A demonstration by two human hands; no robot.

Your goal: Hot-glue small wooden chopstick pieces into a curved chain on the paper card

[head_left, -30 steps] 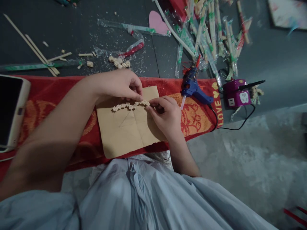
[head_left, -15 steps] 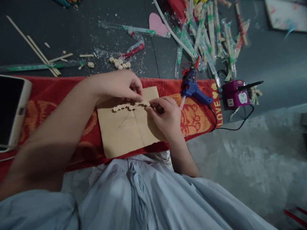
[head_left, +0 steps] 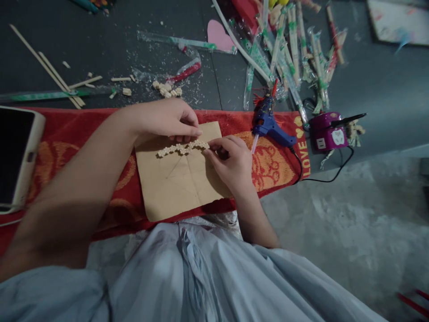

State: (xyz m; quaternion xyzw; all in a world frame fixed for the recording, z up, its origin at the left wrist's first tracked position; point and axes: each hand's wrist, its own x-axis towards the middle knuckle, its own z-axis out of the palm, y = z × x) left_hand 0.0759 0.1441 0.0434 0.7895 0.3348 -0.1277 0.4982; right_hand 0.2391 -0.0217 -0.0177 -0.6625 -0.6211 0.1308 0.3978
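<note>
On a folded tan sheet of card (head_left: pixel 174 192) lies a wavy strip of small pale wooden pieces (head_left: pixel 182 148), joined in flower-like clusters. My right hand (head_left: pixel 233 163) is closed at the strip's right end, thumb and forefinger pinching it. Just above the strip, my left hand (head_left: pixel 172 118) has thumb and fingertips drawn together, apart from the wood. Whether something tiny sits in that pinch cannot be made out. Pencil lines show on the card below the strip.
The card rests on a red towel (head_left: pixel 125 210). A blue glue gun (head_left: pixel 271 127) lies to the right, its cord running past a purple container (head_left: pixel 328 132). Wrapped chopsticks (head_left: pixel 291 49), wooden clusters (head_left: pixel 166 89) and loose sticks (head_left: pixel 53 71) cover the dark table. A phone (head_left: pixel 20 156) lies left.
My left hand's fingertips have lifted slightly up and away from the strip. My right hand stays at the strip's right end.
</note>
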